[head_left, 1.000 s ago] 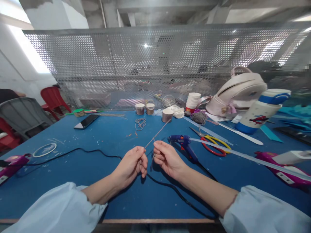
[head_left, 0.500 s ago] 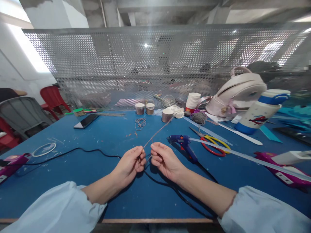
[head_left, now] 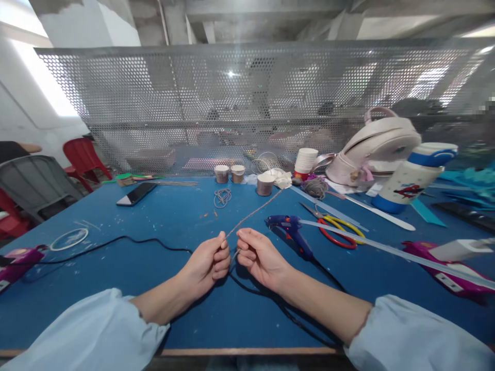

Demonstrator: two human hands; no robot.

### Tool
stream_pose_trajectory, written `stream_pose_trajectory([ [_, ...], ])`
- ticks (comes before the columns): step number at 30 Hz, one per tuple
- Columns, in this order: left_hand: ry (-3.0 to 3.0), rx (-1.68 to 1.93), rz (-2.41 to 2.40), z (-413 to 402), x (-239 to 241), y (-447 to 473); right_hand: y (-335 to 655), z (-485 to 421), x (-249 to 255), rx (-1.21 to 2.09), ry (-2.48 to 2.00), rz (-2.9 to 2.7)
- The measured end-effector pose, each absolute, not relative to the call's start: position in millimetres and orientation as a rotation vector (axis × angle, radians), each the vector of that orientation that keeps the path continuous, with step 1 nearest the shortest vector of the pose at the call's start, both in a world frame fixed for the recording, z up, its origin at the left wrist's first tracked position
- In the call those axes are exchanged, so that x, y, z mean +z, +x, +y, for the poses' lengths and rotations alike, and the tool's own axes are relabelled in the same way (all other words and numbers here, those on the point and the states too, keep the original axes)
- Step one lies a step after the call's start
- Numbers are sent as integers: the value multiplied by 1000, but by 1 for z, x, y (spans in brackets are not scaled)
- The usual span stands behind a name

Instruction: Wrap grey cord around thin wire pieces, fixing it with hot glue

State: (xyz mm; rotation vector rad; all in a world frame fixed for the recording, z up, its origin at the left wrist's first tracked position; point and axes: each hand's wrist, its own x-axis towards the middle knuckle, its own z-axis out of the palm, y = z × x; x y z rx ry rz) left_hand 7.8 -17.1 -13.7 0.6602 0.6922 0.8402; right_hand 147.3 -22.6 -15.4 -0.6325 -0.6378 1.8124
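A thin stick wrapped in twine point(head_left: 255, 212) slants up and to the right from my hands, over the blue table point(head_left: 166, 216). My left hand point(head_left: 207, 263) is closed, pinching the stick's lower end between thumb and fingers. My right hand point(head_left: 260, 256) is closed close beside it, its fingertips pinching a short loose end of twine at the same spot. Both wrists hover just above a black cable point(head_left: 270, 299) lying on the table.
A blue glue gun point(head_left: 292, 229), red-and-yellow scissors point(head_left: 340, 232) and long white strips point(head_left: 386, 250) lie to the right. Twine spools point(head_left: 265, 184), paper cups point(head_left: 307, 161), a bag point(head_left: 377, 141) and a bottle point(head_left: 417, 178) stand at the back. A phone point(head_left: 136, 194) and a ring point(head_left: 69, 238) lie left.
Both hands have drawn a little nearer to me and closer together. The stick's far end has swung to the right and lower.
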Motion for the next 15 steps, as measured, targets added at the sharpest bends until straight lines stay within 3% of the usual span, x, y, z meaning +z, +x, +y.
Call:
stream_pose_trajectory([
  [15,645,790,647,-15,-18,6,150,-23,-13,1983,-625,-591],
])
